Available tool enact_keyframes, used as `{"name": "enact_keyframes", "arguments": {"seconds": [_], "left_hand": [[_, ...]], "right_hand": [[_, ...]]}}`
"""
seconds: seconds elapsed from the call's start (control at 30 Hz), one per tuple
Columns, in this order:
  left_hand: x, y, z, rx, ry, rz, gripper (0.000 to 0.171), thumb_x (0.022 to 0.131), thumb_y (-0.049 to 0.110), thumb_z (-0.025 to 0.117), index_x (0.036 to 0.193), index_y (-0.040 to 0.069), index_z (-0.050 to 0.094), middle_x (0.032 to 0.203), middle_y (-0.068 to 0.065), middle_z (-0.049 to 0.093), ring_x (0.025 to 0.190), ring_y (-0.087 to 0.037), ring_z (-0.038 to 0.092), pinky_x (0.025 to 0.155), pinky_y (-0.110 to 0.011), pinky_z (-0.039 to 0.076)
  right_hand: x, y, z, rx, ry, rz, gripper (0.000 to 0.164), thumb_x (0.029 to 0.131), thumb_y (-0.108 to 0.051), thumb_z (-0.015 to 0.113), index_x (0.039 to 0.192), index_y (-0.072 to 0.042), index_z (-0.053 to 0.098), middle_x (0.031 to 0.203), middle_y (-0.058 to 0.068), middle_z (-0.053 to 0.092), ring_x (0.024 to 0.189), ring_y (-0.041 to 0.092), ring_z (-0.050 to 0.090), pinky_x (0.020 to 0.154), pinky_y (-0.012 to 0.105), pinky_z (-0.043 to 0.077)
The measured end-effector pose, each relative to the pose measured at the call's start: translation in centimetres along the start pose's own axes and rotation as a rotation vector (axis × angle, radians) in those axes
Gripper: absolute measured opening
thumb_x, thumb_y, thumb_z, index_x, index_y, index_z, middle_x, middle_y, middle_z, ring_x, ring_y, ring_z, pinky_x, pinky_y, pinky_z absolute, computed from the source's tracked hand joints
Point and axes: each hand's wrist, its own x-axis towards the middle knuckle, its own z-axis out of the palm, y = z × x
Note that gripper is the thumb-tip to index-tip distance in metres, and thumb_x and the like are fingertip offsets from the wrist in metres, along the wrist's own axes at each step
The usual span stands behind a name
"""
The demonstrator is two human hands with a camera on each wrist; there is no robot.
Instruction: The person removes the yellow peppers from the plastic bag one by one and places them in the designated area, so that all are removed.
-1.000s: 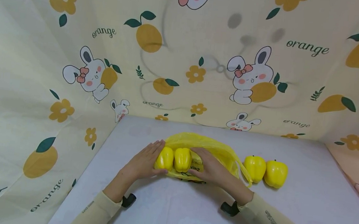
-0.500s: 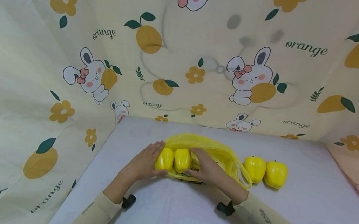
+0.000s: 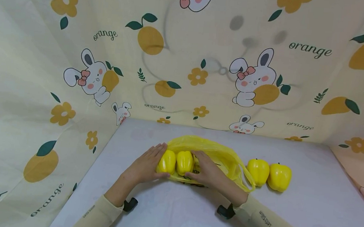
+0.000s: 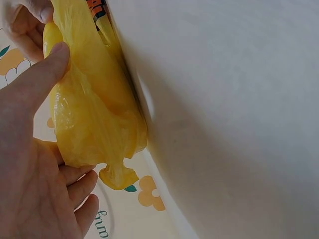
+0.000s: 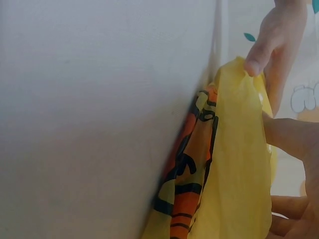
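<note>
Two yellow bell peppers, a left one (image 3: 166,162) and a right one (image 3: 185,163), lie side by side in the mouth of a yellow plastic bag (image 3: 220,153). From outside, my left hand (image 3: 146,163) holds the bag's left end around the left pepper, thumb at the near side and fingers beyond. My right hand (image 3: 208,169) grips the right pepper from its right side. Its palm is hidden. Thin yellow film covers most of both peppers in the left wrist view, where my left thumb (image 4: 52,69) presses on the bag. Black and orange print shows on the bag (image 5: 234,164) in the right wrist view.
Two more yellow bell peppers, one (image 3: 258,172) beside the bag's handle and another (image 3: 279,176) to its right, stand on the white table (image 3: 174,212). A printed cloth (image 3: 179,67) with rabbits and oranges hangs behind and at the sides.
My right hand has moved slightly left, closer around the right pepper, and covers more of the bag's print. My left hand and the peppers stay in place.
</note>
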Motion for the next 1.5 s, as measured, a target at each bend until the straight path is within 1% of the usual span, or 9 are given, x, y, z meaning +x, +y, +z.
{"name": "enact_keyframes", "arguments": {"seconds": [0.17, 0.53, 0.8, 1.07, 1.27, 1.5], "left_hand": [[0.0, 0.0, 0.1, 0.003, 0.006, 0.002, 0.112, 0.098, 0.070, 0.065, 0.171, 0.000, 0.016, 0.179, -0.014, 0.020, 0.165, -0.030, 0.020, 0.136, -0.044, 0.016], [0.0, 0.1, -0.1, -0.004, -0.007, -0.010, 0.112, 0.098, 0.070, 0.065, 0.171, 0.002, 0.015, 0.179, -0.012, 0.019, 0.165, -0.029, 0.019, 0.136, -0.043, 0.015], [0.0, 0.1, -0.1, -0.014, -0.005, -0.004, 0.111, 0.098, 0.068, 0.065, 0.171, 0.001, 0.016, 0.179, -0.013, 0.020, 0.165, -0.030, 0.019, 0.136, -0.044, 0.015], [0.0, 0.1, -0.1, -0.012, -0.006, -0.007, 0.112, 0.098, 0.068, 0.066, 0.171, 0.001, 0.015, 0.179, -0.013, 0.019, 0.165, -0.030, 0.019, 0.136, -0.044, 0.015], [0.1, 0.1, -0.1, -0.010, -0.005, -0.004, 0.112, 0.098, 0.068, 0.065, 0.171, 0.001, 0.015, 0.179, -0.013, 0.019, 0.165, -0.030, 0.019, 0.136, -0.044, 0.015], [0.1, 0.1, -0.1, -0.014, -0.003, -0.004, 0.111, 0.098, 0.069, 0.065, 0.171, 0.001, 0.016, 0.179, -0.013, 0.019, 0.165, -0.030, 0.019, 0.136, -0.044, 0.015]], "right_hand": [[0.0, -0.1, 0.0, -0.004, 0.002, 0.002, 0.088, 0.092, -0.039, 0.087, 0.159, -0.002, 0.045, 0.158, 0.018, 0.052, 0.145, 0.037, 0.052, 0.121, 0.057, 0.044], [-0.1, 0.1, 0.1, -0.001, 0.003, -0.010, 0.086, 0.092, -0.036, 0.088, 0.158, -0.001, 0.046, 0.158, 0.019, 0.053, 0.144, 0.037, 0.054, 0.120, 0.056, 0.046], [-0.2, 0.1, 0.1, 0.045, 0.004, -0.004, 0.086, 0.091, -0.032, 0.089, 0.158, -0.002, 0.045, 0.155, 0.017, 0.055, 0.134, 0.032, 0.060, 0.115, 0.053, 0.052], [-0.4, 0.3, 0.2, 0.056, 0.030, -0.018, 0.086, 0.091, -0.032, 0.089, 0.159, -0.003, 0.045, 0.154, 0.016, 0.055, 0.135, 0.031, 0.060, 0.115, 0.053, 0.052], [-0.9, 0.0, -0.5, 0.075, 0.038, -0.022, 0.086, 0.092, -0.032, 0.088, 0.160, -0.004, 0.044, 0.156, 0.016, 0.054, 0.138, 0.034, 0.058, 0.116, 0.054, 0.051], [-1.5, -0.3, -1.4, 0.084, 0.053, -0.041, 0.087, 0.092, -0.032, 0.089, 0.160, -0.003, 0.043, 0.155, 0.017, 0.055, 0.134, 0.037, 0.061, 0.111, 0.054, 0.055]]}}
